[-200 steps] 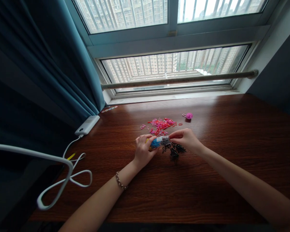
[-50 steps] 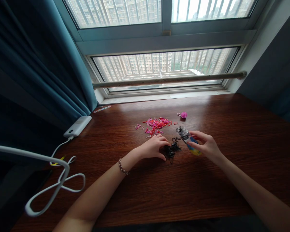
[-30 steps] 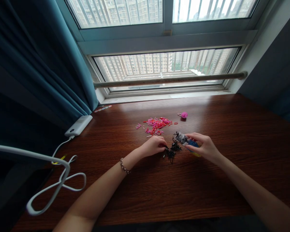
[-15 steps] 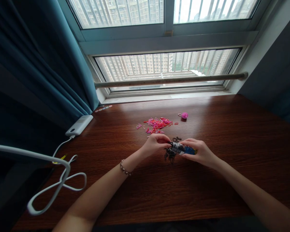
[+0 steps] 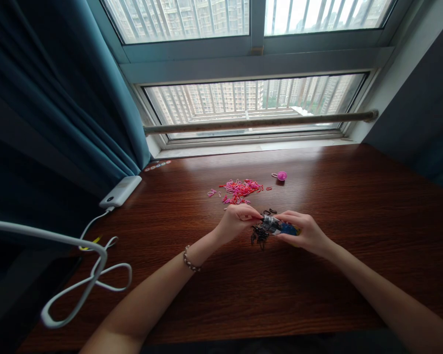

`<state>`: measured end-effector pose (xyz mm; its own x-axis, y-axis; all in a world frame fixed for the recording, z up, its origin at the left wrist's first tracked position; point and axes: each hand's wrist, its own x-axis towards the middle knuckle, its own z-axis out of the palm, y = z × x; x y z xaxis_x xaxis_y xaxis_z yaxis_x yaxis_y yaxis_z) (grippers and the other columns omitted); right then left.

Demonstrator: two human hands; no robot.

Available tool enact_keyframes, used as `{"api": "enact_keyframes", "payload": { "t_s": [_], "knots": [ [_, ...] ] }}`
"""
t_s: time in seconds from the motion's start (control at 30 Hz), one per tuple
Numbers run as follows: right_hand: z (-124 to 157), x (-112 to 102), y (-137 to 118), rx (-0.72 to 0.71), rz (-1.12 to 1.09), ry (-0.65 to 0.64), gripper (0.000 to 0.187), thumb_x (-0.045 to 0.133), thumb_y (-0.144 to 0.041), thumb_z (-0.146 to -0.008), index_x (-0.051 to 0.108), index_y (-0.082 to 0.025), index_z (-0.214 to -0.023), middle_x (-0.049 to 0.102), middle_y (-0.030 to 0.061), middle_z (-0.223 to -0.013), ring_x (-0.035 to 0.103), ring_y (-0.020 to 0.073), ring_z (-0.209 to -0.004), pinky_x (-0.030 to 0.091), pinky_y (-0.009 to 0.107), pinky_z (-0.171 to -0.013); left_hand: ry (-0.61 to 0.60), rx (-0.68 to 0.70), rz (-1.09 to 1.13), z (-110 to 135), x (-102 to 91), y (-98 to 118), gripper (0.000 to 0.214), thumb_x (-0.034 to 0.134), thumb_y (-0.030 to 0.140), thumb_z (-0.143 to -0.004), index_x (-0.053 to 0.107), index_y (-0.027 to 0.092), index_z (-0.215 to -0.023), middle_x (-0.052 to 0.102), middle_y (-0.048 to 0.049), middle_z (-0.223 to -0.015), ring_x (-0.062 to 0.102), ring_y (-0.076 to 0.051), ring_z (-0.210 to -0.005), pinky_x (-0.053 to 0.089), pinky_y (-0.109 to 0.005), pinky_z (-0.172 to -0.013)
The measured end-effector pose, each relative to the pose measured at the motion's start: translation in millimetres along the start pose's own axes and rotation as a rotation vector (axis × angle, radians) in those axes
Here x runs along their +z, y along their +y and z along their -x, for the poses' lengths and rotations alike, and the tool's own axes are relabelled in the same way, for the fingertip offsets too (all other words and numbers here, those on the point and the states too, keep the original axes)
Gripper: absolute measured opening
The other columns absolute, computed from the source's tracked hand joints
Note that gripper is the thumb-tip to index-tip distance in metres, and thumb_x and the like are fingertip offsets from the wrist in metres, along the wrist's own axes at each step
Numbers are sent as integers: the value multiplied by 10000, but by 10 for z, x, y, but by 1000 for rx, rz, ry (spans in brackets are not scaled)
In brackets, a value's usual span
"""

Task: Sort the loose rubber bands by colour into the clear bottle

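My right hand (image 5: 305, 230) is closed around a small clear bottle (image 5: 271, 225) with blue and yellow on it, lying on its side with its mouth to the left. At that mouth my left hand (image 5: 239, 220) pinches a bit of black rubber band. A tangle of black rubber bands (image 5: 259, 237) lies just below the mouth, and a few loose black ones (image 5: 270, 212) are above it. Farther back is a scattered pile of pink and red rubber bands (image 5: 241, 189). Beyond it, to the right, sits a round pink cap (image 5: 281, 175) with a pale loop.
The brown wooden table (image 5: 354, 206) runs up to the window sill. On the left are a white power bank (image 5: 121, 191) and a looped white cable (image 5: 104, 265). A blue curtain (image 5: 107, 88) hangs there, and a rail (image 5: 258, 124) crosses the window.
The fingers of my left hand have drawn closer together at the bottle's mouth. My right hand and the bottle have hardly moved.
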<state>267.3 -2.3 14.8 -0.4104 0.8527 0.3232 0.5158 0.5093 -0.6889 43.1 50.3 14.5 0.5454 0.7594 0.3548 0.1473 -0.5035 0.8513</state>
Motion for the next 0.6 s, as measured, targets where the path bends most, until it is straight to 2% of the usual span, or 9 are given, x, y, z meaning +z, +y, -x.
{"api": "enact_keyframes", "payload": {
  "t_s": [0.1, 0.2, 0.3, 0.4, 0.5, 0.6],
  "knots": [
    [0, 13, -3, -6, -13, -6, 365, 630, -357, -707, 625, -217, -1043, 638, 70, -971, 595, 197, -855, 473, 293, -757, 33, -16, -71, 15, 5, 38, 182, 650, 310, -705, 672, 140, -767, 651, -47, -712, 574, -120, -643, 466, -228, -620],
    [-3, 18, -1, -1, -27, 3, 369, 633, -357, -705, 622, -215, -1046, 637, 70, -977, 593, 198, -859, 471, 296, -760, 7, 27, -82, 16, -4, 81, 166, 615, 295, -741, 679, 143, -759, 656, -57, -722, 580, -126, -661, 462, -238, -652],
    [-8, 4, -1, 14, -63, 25, 376, 636, -351, -706, 615, -214, -1055, 637, 67, -978, 593, 201, -863, 471, 299, -766, 10, 62, -31, 7, -24, 125, 175, 580, 282, -772, 678, 142, -809, 663, -74, -778, 588, -141, -721, 461, -255, -690],
    [-7, -5, 4, 53, -147, 63, 374, 640, -348, -705, 610, -215, -1053, 639, 64, -992, 592, 212, -889, 472, 316, -795, 88, 58, 43, 0, -33, 144, 213, 601, 290, -756, 644, 139, -900, 649, -86, -892, 577, -138, -743, 460, -253, -677],
    [6, 31, 6, 106, -321, 113, 397, 635, -352, -715, 577, -207, -1080, 622, 71, -1048, 583, 225, -947, 468, 348, -842, 123, 34, 82, 8, 11, 123, 438, 690, 288, -671, 550, 162, -1066, 589, -105, -1059, 564, -149, -822, 455, -268, -729],
    [25, 116, -21, 116, -517, 135, 431, 609, -367, -741, 513, -207, -1129, 597, 81, -1094, 567, 229, -997, 462, 365, -870, 6, 7, 115, 41, 130, 91, 655, 767, 261, -566, 468, 195, -1144, 539, -105, -1146, 529, -201, -999, 422, -320, -869]
  ]
}}
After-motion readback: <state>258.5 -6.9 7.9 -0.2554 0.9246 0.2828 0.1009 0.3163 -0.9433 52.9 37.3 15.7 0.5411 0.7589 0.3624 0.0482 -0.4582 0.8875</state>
